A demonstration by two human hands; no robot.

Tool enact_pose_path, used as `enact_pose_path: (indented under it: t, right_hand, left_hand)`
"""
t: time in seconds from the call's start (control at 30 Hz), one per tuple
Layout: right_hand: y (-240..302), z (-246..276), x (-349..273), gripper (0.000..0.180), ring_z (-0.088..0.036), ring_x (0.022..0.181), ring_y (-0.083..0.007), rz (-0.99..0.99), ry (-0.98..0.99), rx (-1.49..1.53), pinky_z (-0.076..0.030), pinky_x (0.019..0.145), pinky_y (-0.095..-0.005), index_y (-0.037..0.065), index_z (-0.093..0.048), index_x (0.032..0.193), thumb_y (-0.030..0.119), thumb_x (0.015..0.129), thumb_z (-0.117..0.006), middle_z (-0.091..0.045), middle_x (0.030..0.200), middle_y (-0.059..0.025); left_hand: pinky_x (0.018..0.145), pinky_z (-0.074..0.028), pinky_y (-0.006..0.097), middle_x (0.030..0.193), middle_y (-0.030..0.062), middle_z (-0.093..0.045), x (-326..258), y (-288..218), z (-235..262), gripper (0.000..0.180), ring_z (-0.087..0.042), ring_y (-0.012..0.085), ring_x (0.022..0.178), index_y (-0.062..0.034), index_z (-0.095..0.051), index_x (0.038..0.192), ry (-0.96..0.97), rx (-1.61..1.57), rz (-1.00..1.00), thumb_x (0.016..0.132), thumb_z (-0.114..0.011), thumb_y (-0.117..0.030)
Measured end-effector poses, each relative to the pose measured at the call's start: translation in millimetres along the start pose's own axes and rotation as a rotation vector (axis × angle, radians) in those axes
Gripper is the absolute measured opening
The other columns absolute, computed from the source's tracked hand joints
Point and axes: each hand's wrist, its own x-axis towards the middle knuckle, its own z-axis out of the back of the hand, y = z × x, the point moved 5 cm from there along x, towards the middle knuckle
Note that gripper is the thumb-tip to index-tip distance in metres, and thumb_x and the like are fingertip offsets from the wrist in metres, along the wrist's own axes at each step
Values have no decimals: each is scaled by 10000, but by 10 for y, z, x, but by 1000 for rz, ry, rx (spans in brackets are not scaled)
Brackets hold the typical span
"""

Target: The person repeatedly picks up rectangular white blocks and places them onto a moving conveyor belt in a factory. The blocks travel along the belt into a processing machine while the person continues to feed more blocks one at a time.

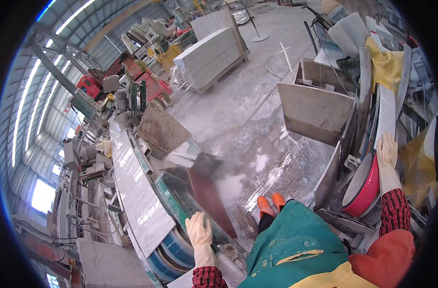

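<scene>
My left hand (200,236), in a cream rubber glove, hovers or rests beside the green machine edge (173,198), fingers stretched out and holding nothing. Left of it, a long polished white stone slab (139,189) lies along the machine bed, above a blue rounded roller end (176,248). My right hand (388,158), gloved the same way, reaches to the near end of a narrow white stone strip (386,115). Its fingers lie extended on the strip; any grip underneath is hidden. Just below that hand is a red-rimmed round drum (365,187).
Brown stone panels (317,113) stand upright at the right. Another brown slab (162,128) leans by the left machine. Stacked white blocks (210,57) sit on a pallet farther off. A co-worker (137,67) stands far left. The floor (272,168) is wet around my orange boots (271,204).
</scene>
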Motion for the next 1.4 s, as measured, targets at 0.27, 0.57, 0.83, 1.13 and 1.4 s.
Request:
enact_pose_path:
  t: [0.27,0.57,0.83,1.13,1.4]
  right_hand:
    - [92,115,-93,386,-490,1240,-308,24,-26,19,-371,1038,-441,82,-562,1280,267,953,-474,-560,1305,-138]
    - [118,130,-195,381,-489,1248,-311,53,-57,7,-372,1034,-435,97,-567,1287,260,953,-485,-557,1321,-149]
    - [91,79,-292,400,-471,1288,-304,54,-60,-21,-344,1076,-454,114,-556,1320,283,965,-484,-543,1360,-144]
    - [163,163,-403,422,-444,1327,-295,16,-11,-15,-303,1117,-464,143,-536,1361,299,974,-477,-517,1406,-128]
    - [224,246,-484,425,-440,1328,-297,11,10,28,-300,1115,-470,139,-538,1363,288,969,-481,-520,1399,-134]
  left_hand:
    - [1087,-345,495,1173,133,-646,14,-44,35,287,-580,301,1134,-48,-645,1117,16,-6,-6,839,-664,-117]
    - [1094,-342,493,1181,138,-649,14,-40,32,289,-581,300,1147,-55,-645,1126,27,-7,-3,844,-667,-117]
    - [1059,-356,502,1131,115,-643,11,-46,29,277,-583,303,1086,-37,-640,1091,-25,-1,-32,826,-662,-115]
    - [1069,-350,505,1135,117,-645,9,-44,36,282,-585,300,1090,-37,-642,1094,-20,-4,-27,824,-668,-114]
    - [1068,-351,508,1117,115,-641,11,-63,54,269,-583,308,1080,-37,-639,1082,-34,-10,-30,823,-662,-106]
